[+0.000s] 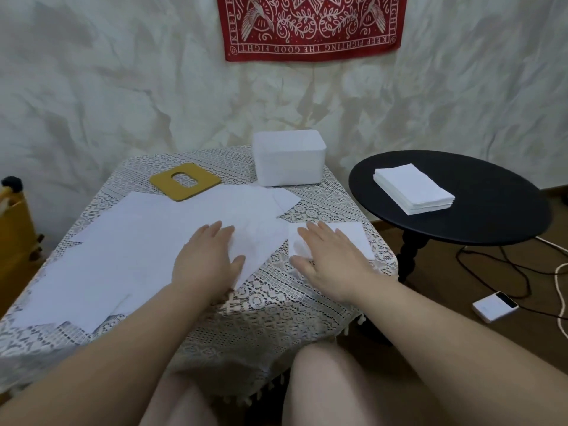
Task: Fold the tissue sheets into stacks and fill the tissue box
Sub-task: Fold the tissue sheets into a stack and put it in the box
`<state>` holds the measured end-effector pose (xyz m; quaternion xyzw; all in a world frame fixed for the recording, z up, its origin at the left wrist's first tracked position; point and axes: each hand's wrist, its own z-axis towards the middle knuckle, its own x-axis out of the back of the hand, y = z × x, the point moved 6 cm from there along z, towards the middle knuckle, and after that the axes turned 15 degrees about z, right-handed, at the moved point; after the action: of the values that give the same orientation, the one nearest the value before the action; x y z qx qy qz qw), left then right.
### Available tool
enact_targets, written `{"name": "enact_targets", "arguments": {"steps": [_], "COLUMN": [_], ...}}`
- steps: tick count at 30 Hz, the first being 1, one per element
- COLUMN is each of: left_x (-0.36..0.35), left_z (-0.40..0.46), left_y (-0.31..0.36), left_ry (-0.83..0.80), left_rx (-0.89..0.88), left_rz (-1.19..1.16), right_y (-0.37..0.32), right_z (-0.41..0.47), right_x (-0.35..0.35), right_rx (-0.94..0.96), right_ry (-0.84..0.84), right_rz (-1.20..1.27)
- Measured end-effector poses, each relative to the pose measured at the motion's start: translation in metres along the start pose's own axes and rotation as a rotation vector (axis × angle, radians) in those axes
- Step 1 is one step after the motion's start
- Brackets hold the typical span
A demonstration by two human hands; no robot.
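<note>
Several white tissue sheets (123, 241) lie spread and overlapping across the lace-covered table (270, 305). My left hand (206, 256) rests flat on the right end of that spread, fingers straight. My right hand (325, 256) presses flat on a small folded tissue square (353, 236) near the table's right edge. The white tissue box (289, 156) stands at the far edge, its top open. Its yellow lid (184, 181) with an oval slot lies flat to the left of the box.
A round black side table (491, 222) stands to the right and carries a stack of folded tissues (413, 189). On the floor lie a small white device (495, 306) and cables (522, 269). A yellow object (15, 235) sits at the left edge. My knees are below the table.
</note>
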<state>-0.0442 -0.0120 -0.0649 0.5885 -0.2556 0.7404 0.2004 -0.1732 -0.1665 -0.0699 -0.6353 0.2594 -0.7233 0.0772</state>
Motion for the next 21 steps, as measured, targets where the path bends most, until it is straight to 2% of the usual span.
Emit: {"name": "enact_targets", "arguments": {"steps": [4, 13, 21], "left_x": [0.006, 0.005, 0.007], "left_z": [-0.009, -0.015, -0.021], "left_y": [-0.025, -0.031, -0.04], "left_ry": [-0.003, -0.006, 0.082], "left_rx": [0.098, 0.098, 0.139], "left_rz": [-0.028, -0.058, -0.09], "right_y": [-0.032, -0.039, -0.071], "right_z": [0.012, 0.005, 0.015], "right_x": [-0.014, -0.02, -0.027], "right_rx": [0.06, 0.034, 0.158], "right_ry": [-0.009, -0.008, -0.009], "right_rz": [0.037, 0.028, 0.059]}}
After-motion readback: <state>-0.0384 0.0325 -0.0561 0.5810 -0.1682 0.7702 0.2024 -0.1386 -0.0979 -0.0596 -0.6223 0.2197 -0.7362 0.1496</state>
